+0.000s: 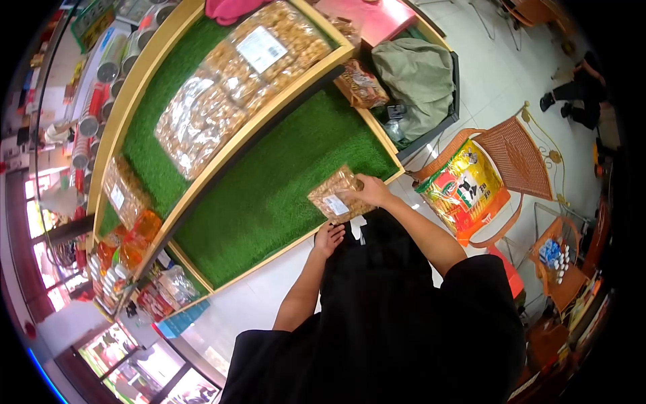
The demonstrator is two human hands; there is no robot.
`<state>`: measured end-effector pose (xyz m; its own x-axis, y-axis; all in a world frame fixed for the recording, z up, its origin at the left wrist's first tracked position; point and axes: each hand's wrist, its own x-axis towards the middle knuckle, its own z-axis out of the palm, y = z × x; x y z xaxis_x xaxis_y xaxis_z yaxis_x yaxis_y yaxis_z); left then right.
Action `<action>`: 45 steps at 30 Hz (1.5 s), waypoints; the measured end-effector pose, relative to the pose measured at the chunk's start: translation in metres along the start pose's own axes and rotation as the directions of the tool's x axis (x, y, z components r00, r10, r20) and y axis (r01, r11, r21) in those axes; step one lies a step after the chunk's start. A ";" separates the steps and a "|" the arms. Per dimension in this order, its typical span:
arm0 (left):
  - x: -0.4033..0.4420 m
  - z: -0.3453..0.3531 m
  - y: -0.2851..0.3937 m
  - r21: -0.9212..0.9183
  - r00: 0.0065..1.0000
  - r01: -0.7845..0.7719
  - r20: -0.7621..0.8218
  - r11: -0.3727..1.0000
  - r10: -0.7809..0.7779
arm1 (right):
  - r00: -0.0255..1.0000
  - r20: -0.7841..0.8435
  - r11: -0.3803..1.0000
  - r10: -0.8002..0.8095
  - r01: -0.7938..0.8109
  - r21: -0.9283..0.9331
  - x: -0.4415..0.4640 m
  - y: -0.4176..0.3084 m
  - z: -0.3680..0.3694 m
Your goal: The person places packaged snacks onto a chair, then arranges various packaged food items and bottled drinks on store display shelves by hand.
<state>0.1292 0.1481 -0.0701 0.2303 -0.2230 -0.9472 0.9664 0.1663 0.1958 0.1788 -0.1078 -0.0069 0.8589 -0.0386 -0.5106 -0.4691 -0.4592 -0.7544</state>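
Head view: a clear snack pack (pixel 332 188) with a white label is held at the near edge of the lower shelf (pixel 262 195), toward that shelf's right near corner. The right hand (pixel 371 190) grasps the pack by its right side, the fingers closed on the wrapper. The left hand (pixel 329 238) is just below the pack's near corner, fingers loosely curled and holding nothing visible; I cannot tell whether its fingertips touch the wrapper.

The step in hand seems to be handling this single pack at the shelf edge. As I judge it, a next move onto the green lining would call for keeping the right grip and lowering the pack flat, clear of the wooden rim.

Farther out, bigger snack packs (pixel 235 87) fill much of the upper shelf (pixel 145 138). Beyond the lower shelf's right edge, a yellow bag (pixel 469 180) rests on a chair (pixel 521 161).
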 end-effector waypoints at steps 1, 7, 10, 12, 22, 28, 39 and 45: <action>0.012 0.002 0.011 0.077 0.996 0.028 0.078 0.997 -0.034 | 0.998 -0.043 0.999 0.044 -0.043 0.014 0.005 0.003 -0.003; 0.021 0.050 0.075 0.338 0.983 -0.172 0.000 0.925 0.182 | 0.966 -0.241 0.994 0.094 -0.077 0.078 0.049 0.031 -0.019; 0.028 0.058 0.088 0.557 0.982 -0.164 0.011 0.814 0.190 | 0.955 -0.265 0.984 0.130 -0.092 0.150 0.062 0.035 -0.032; 0.033 0.059 0.091 0.626 0.980 -0.146 -0.017 0.766 0.200 | 0.956 -0.292 0.985 0.033 0.019 0.174 0.060 0.032 -0.039; 0.060 0.061 0.057 0.571 0.993 -0.064 -0.049 0.819 0.112 | 0.935 -0.300 0.955 -0.189 0.103 -0.279 0.052 0.062 0.000; 0.093 0.052 0.015 0.838 0.971 -0.218 0.136 0.500 0.196 | 0.940 -0.298 0.946 -0.167 0.068 -0.316 0.034 0.071 -0.004; 0.014 0.019 0.023 0.629 0.975 -0.166 -0.012 0.760 0.222 | 0.966 -0.231 0.975 -0.116 0.067 -0.210 0.023 0.096 -0.001; -0.018 -0.085 -0.014 0.394 0.938 -0.120 -0.255 0.911 0.234 | 0.914 -0.266 0.871 -0.308 0.157 -0.466 0.046 0.105 0.005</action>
<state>0.1017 0.2317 -0.0771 0.4129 0.0748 -0.9077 0.8980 -0.1998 0.3921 0.1677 -0.1534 -0.1118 0.9836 -0.1301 -0.1246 -0.1774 -0.8195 -0.5449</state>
